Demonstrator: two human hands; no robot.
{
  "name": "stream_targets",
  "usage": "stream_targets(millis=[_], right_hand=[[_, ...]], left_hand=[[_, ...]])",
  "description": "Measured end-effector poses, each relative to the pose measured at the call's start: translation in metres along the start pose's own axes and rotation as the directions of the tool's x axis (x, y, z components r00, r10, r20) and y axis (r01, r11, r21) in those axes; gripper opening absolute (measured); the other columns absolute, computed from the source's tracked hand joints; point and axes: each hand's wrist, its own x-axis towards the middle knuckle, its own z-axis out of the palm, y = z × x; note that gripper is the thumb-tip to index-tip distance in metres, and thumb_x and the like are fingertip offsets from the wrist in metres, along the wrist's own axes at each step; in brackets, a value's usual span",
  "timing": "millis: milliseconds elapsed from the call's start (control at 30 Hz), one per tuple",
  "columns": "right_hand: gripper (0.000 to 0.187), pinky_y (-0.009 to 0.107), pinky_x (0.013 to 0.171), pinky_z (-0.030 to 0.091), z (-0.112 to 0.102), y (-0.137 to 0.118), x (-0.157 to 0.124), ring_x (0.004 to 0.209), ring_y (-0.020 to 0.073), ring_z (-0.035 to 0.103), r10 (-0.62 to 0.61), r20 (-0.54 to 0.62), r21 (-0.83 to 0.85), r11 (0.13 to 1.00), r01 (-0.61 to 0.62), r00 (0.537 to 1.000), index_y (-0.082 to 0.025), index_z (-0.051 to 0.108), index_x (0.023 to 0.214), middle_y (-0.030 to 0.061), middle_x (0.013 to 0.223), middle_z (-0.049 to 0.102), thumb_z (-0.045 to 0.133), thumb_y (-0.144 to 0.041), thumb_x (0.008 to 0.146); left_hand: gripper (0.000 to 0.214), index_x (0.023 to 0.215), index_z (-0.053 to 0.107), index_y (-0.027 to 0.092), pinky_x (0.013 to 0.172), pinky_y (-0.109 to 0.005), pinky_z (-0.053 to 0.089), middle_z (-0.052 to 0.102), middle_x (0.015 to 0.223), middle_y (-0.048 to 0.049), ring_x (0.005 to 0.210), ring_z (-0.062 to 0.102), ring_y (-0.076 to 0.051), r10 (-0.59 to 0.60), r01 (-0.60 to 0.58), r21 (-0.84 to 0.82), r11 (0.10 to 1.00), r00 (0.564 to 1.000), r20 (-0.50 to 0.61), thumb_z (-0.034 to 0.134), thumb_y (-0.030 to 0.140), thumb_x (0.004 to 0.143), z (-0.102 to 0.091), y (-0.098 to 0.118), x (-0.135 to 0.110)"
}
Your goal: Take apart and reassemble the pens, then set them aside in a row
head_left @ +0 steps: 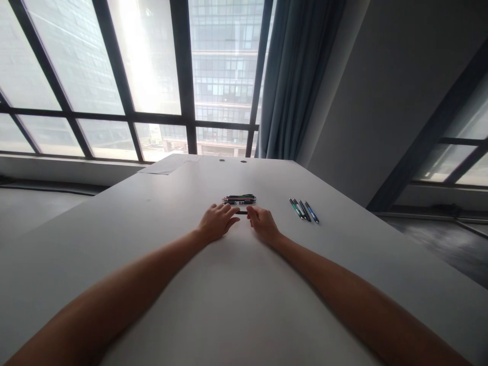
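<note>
A black pen (242, 212) lies crosswise between my two hands, low over the white table. My right hand (264, 224) pinches its right end between thumb and curled fingers. At the pen's left end is my left hand (216, 222), with its index fingertip on the pen and the thumb a little below; the grip looks loose. Just beyond my hands, a stack of several pens (239, 199), mostly black with some green and reddish parts, lies crosswise. My left fingers partly hide its near left side.
To the right, several pens (304, 209) with green, black and blue barrels lie slanted side by side. Sheets of paper (160, 166) rest at the far left of the white table (244, 305). Two dark round holes (243, 161) sit near the far edge, before the window and a blue curtain (292, 81).
</note>
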Motion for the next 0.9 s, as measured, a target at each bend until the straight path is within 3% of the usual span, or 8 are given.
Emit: stream_targets(millis=[100,267,400,567,667,767,900], right_hand=[[0.066,0.024,0.054,0.036,0.0043,0.0002,0.0024,0.051,0.0149,0.054,0.007,0.012,0.042,0.999,-0.007,1.000,-0.019,0.053,0.059,0.0010,0.048,0.054,0.025,-0.070,0.090],[0.068,0.024,0.054,0.036,0.0081,0.0028,0.0063,0.049,0.0138,0.052,0.026,0.075,0.058,0.998,-0.030,0.997,-0.019,0.051,0.055,0.0003,0.046,0.051,0.023,-0.071,0.090],[0.061,0.024,0.053,0.037,0.0073,0.0033,0.0058,0.047,0.0129,0.050,-0.020,0.120,0.142,0.990,0.003,0.993,-0.018,0.055,0.061,-0.0015,0.048,0.051,0.030,-0.066,0.090],[0.045,0.025,0.059,0.042,0.0050,0.0022,0.0036,0.052,0.0138,0.055,-0.065,0.101,0.165,0.985,0.047,0.993,-0.017,0.061,0.065,0.0003,0.053,0.059,0.043,-0.049,0.091],[0.030,0.026,0.062,0.045,0.0051,0.0024,0.0034,0.059,0.0148,0.059,-0.086,0.043,0.184,0.980,0.076,0.995,-0.016,0.068,0.080,0.0027,0.065,0.067,0.055,-0.042,0.085],[0.038,0.027,0.062,0.046,0.0058,0.0032,0.0036,0.063,0.0155,0.060,-0.066,-0.015,0.201,0.977,0.068,0.998,-0.015,0.066,0.100,0.0057,0.081,0.070,0.062,-0.046,0.079],[0.047,0.027,0.060,0.045,0.0061,0.0043,0.0039,0.058,0.0153,0.059,-0.021,0.042,0.168,0.986,0.014,0.999,-0.015,0.064,0.073,0.0054,0.064,0.065,0.041,-0.052,0.091]], left_hand=[[0.032,0.113,0.057,0.021,0.073,-0.032,0.045,0.064,0.098,-0.0075,0.088,0.060,-0.021,-0.024,0.024,0.008,1.000,0.999,0.030,0.033,0.038,0.099,0.0016,0.0029,0.0019],[0.026,0.112,0.056,0.021,0.073,-0.029,0.048,0.064,0.099,-0.0070,0.090,0.060,-0.019,-0.053,0.054,-0.002,0.999,0.992,0.117,0.037,0.016,0.094,0.0024,0.0058,0.0033],[0.031,0.108,0.056,0.020,0.076,-0.030,0.049,0.065,0.101,-0.0066,0.091,0.061,-0.020,-0.093,0.095,-0.007,0.995,0.985,0.147,0.040,0.006,0.086,0.0015,0.0057,0.0032],[0.030,0.107,0.055,0.021,0.071,-0.028,0.049,0.066,0.099,-0.0060,0.089,0.064,-0.019,-0.099,0.105,-0.033,0.994,0.982,0.160,0.042,0.007,0.085,0.0031,0.0039,0.0015],[0.032,0.108,0.055,0.021,0.068,-0.027,0.049,0.066,0.100,-0.0056,0.089,0.064,-0.019,-0.115,0.119,-0.017,0.993,0.980,0.160,0.043,0.006,0.083,0.0031,0.0036,0.0009],[0.031,0.109,0.055,0.021,0.068,-0.028,0.050,0.067,0.103,-0.0056,0.090,0.065,-0.020,-0.134,0.139,-0.021,0.990,0.980,0.148,0.042,0.007,0.084,0.0018,0.0041,0.0011],[0.030,0.109,0.055,0.021,0.070,-0.027,0.050,0.067,0.103,-0.0060,0.090,0.065,-0.019,-0.140,0.147,-0.041,0.988,0.979,0.147,0.041,0.008,0.086,0.0006,0.0046,0.0012]])
